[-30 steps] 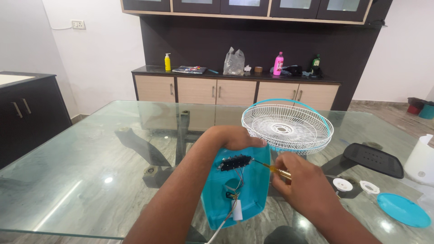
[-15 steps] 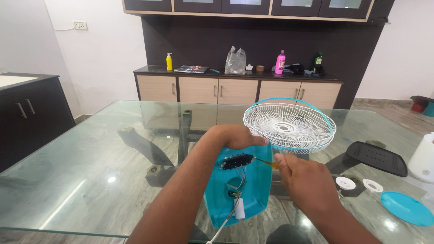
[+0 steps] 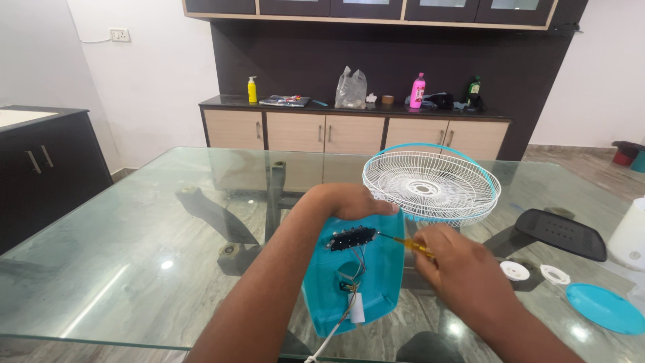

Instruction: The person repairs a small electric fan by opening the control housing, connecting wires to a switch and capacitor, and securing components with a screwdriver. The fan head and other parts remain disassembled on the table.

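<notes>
Working: a person at a glass table (image 3: 121, 249), both hands on an opened teal fan base housing (image 3: 373, 275).
Left hand (image 3: 349, 200): clamped over the top rim of the housing, holding it tilted up toward the person; fingers curl out of sight behind the edge.
Right hand (image 3: 451, 261): closed around a yellow-handled screwdriver (image 3: 406, 243), shaft pointing left.
Tool tip: at or touching the right end of the black switch block (image 3: 351, 237) inside the housing; whether it sits in a screw head I cannot tell.
Housing position: near table edge, between the two forearms, lower end resting on the glass.
Inside housing: thin coloured wires (image 3: 355, 269) run down to a small white cylinder (image 3: 357, 308); a white cord (image 3: 329, 339) leaves at the bottom.
Nearby: white wire fan grille (image 3: 431, 185) just behind the housing; black plastic cover (image 3: 561, 232), two white round caps (image 3: 515, 270) and a teal disc (image 3: 605, 308) well to the right.
Risk, slip: the housing is propped by one hand only; if it shifts, the tip could skid onto the wires.
Risk, surface: a dropped tool or screw would strike the glass and could roll off the edge.
Risk, cord: it hangs over the near edge; a snag could tug the housing.
</notes>
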